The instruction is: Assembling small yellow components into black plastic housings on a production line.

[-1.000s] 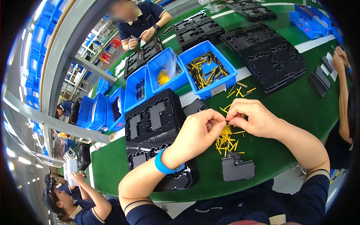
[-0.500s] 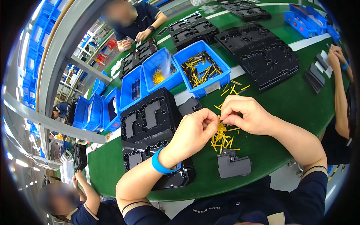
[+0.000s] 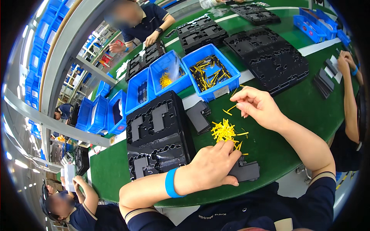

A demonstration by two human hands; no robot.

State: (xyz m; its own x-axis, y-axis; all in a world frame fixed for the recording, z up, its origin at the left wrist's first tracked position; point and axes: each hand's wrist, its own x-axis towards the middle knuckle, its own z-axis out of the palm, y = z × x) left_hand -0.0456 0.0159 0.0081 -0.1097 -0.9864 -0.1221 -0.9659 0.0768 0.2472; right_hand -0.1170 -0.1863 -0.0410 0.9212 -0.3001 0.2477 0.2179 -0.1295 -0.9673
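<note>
**Op A:** Yellow pins [image 3: 224, 131], the loose heap, lie on the green counter [image 3: 293, 127] just above my left hand [image 3: 212, 166]. That hand sits at about six o'clock in my view, knuckles up, fingers curled down over a dark grey moulded part [image 3: 246, 171]. The fingertips reach the lower edge of the heap. I see a blue wristband [image 3: 170, 183] on that wrist.

**Op B:** Is the left hand gripping the part or only resting on it?

**Op A:** I cannot tell; the fingers cover its left end, and the palm side is hidden. My right hand [image 3: 259, 106] is at two o'clock from the heap, hovering above the counter, fingers loosely bent and part spread, thumb and forefinger close together. Whether a pin is pinched there I cannot make out. A few stray pins [image 3: 230, 109] lie just left of it.

**Op B:** What is around the heap?

**Op A:** At nine o'clock from it stands a stack of black moulded trays [image 3: 160, 134], and a small dark part [image 3: 198, 115] lies between that stack and the heap. Farther out, at twelve o'clock, a blue bin [image 3: 221, 90] holds yellow-and-black pieces; a second blue bin [image 3: 163, 69] to its left holds a small yellow clump. Beyond the right hand lies a wide black tray [image 3: 269, 54]. At the far edge another person's hands [image 3: 152, 38] rest on more black trays.
</note>
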